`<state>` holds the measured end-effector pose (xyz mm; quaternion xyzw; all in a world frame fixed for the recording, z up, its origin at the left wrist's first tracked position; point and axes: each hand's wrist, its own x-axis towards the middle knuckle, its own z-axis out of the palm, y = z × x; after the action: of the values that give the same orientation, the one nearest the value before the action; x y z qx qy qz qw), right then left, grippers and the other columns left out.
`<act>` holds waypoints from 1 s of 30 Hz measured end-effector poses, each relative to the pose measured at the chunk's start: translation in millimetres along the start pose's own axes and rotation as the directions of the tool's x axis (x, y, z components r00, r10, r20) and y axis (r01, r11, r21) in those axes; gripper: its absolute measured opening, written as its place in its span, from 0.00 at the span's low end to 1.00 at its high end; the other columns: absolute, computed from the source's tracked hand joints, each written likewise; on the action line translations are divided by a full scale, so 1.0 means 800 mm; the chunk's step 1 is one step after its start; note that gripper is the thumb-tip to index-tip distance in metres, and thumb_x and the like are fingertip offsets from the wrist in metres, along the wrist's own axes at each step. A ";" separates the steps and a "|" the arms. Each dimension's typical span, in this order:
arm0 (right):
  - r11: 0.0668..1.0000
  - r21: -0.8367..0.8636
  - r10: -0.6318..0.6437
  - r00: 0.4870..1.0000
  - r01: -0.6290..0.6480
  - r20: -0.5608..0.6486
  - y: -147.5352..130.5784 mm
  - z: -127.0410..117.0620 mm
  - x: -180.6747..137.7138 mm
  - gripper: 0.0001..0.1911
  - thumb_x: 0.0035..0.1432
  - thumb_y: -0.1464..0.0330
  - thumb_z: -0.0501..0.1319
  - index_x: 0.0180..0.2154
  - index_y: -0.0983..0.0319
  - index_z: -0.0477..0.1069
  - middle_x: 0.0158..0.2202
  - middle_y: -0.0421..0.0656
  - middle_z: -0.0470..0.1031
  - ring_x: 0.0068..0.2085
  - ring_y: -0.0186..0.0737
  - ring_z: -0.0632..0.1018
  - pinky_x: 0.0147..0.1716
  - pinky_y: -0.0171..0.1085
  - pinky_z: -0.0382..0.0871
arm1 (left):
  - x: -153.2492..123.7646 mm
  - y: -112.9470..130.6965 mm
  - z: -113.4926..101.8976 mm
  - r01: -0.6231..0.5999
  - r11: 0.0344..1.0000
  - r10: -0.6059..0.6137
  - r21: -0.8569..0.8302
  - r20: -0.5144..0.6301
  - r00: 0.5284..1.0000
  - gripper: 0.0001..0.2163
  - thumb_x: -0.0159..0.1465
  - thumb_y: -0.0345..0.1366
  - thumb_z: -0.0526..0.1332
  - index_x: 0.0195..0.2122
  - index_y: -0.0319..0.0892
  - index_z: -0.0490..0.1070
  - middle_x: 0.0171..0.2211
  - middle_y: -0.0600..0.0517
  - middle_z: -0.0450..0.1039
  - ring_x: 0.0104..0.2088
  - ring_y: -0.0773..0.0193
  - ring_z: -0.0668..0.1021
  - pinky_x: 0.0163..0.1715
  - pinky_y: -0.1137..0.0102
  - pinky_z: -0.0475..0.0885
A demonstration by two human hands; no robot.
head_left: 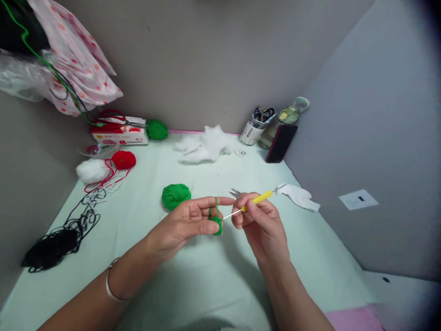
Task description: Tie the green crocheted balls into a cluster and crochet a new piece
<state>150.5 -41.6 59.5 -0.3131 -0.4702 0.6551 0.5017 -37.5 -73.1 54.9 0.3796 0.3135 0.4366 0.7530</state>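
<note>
My left hand (193,223) pinches a small piece of green crochet work (217,226) between thumb and fingers. Green yarn runs up from it over my outstretched index finger. In my right hand (263,218) is a crochet hook (262,197) with a yellow handle, and its thin metal shaft reaches to the edge of the green piece. Whether the tip sits inside a stitch is too small to tell. A ball of green yarn (175,196) lies on the table just beyond my left hand. Metal scissor tips (234,192) show behind my right hand.
White stuffing (208,145) lies at the back. A pen jar (254,128), a bottle and a leaning phone (281,144) stand back right. White yarn (92,170), red yarn (124,160) and black yarn (51,248) lie left, near a box (120,137) with red-handled scissors.
</note>
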 end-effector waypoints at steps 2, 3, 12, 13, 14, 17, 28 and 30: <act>1.000 -0.023 -0.004 1.000 0.004 -0.002 -0.001 -0.001 0.000 0.10 0.61 0.63 0.65 0.30 0.62 0.77 0.26 0.41 0.74 0.22 0.32 0.72 0.23 0.34 0.69 | 0.001 0.000 -0.001 0.000 1.000 0.000 -0.011 0.012 1.000 0.23 0.56 0.39 0.72 0.53 0.45 0.78 0.32 0.50 0.71 0.33 0.64 0.73 0.39 0.69 0.69; 0.999 -0.032 -0.013 1.000 0.014 0.009 -0.001 -0.002 0.000 0.10 0.62 0.63 0.64 0.31 0.62 0.77 0.26 0.41 0.74 0.22 0.32 0.72 0.23 0.34 0.69 | 0.001 0.001 -0.001 0.002 1.000 -0.002 -0.025 0.018 1.000 0.22 0.56 0.38 0.72 0.53 0.45 0.79 0.32 0.51 0.71 0.33 0.64 0.73 0.39 0.68 0.70; 0.946 -0.136 -0.275 0.952 0.293 0.135 0.007 -0.003 -0.002 0.06 0.64 0.66 0.63 0.36 0.59 0.79 0.31 0.42 0.76 0.27 0.35 0.76 0.28 0.38 0.73 | -0.001 -0.004 0.000 -0.008 0.994 0.016 -0.111 0.071 0.997 0.25 0.60 0.36 0.70 0.59 0.45 0.73 0.37 0.49 0.74 0.37 0.64 0.76 0.45 0.67 0.71; 0.953 -0.123 -0.260 0.957 0.275 0.126 0.007 -0.003 -0.002 0.07 0.64 0.66 0.62 0.36 0.59 0.79 0.30 0.41 0.75 0.27 0.35 0.75 0.28 0.37 0.72 | -0.001 -0.004 0.000 -0.005 0.994 0.013 -0.105 0.081 0.997 0.25 0.60 0.37 0.70 0.59 0.45 0.73 0.37 0.49 0.73 0.36 0.64 0.76 0.45 0.67 0.71; 0.963 -0.106 -0.236 0.965 0.248 0.117 0.005 -0.003 -0.002 0.08 0.64 0.66 0.62 0.35 0.60 0.79 0.28 0.41 0.75 0.26 0.34 0.75 0.27 0.36 0.71 | -0.001 -0.004 -0.001 0.001 0.995 0.008 -0.096 0.089 0.996 0.26 0.59 0.37 0.70 0.59 0.45 0.73 0.37 0.49 0.73 0.36 0.64 0.76 0.45 0.67 0.71; 0.988 -0.044 -0.144 0.985 0.148 0.090 0.001 -0.004 0.000 0.09 0.64 0.66 0.62 0.33 0.61 0.78 0.26 0.40 0.74 0.23 0.32 0.72 0.24 0.35 0.68 | -0.001 -0.003 -0.002 0.001 0.998 0.005 -0.067 0.083 0.997 0.25 0.58 0.39 0.71 0.58 0.46 0.75 0.36 0.49 0.73 0.36 0.63 0.76 0.44 0.66 0.71; 0.901 -0.260 -0.334 0.938 0.346 0.092 0.015 0.005 -0.007 0.06 0.65 0.68 0.62 0.37 0.57 0.79 0.34 0.43 0.78 0.33 0.38 0.78 0.30 0.38 0.72 | -0.002 -0.012 0.021 -0.149 0.978 0.189 0.145 -0.314 0.930 0.21 0.57 0.34 0.72 0.52 0.47 0.77 0.30 0.56 0.70 0.36 0.66 0.76 0.42 0.71 0.71; 0.774 -0.438 -0.452 0.883 0.457 0.124 0.018 0.011 -0.011 0.09 0.64 0.73 0.61 0.39 0.57 0.80 0.36 0.44 0.79 0.39 0.41 0.79 0.36 0.40 0.74 | -0.001 -0.014 0.024 -0.163 0.973 0.212 0.163 -0.356 0.910 0.19 0.57 0.32 0.71 0.50 0.46 0.77 0.30 0.56 0.70 0.37 0.67 0.76 0.44 0.72 0.71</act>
<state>140.3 -53.2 49.0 -0.2949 -0.6746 0.3877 0.5546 -17.9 -83.1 55.8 0.3666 0.4397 0.5498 0.6083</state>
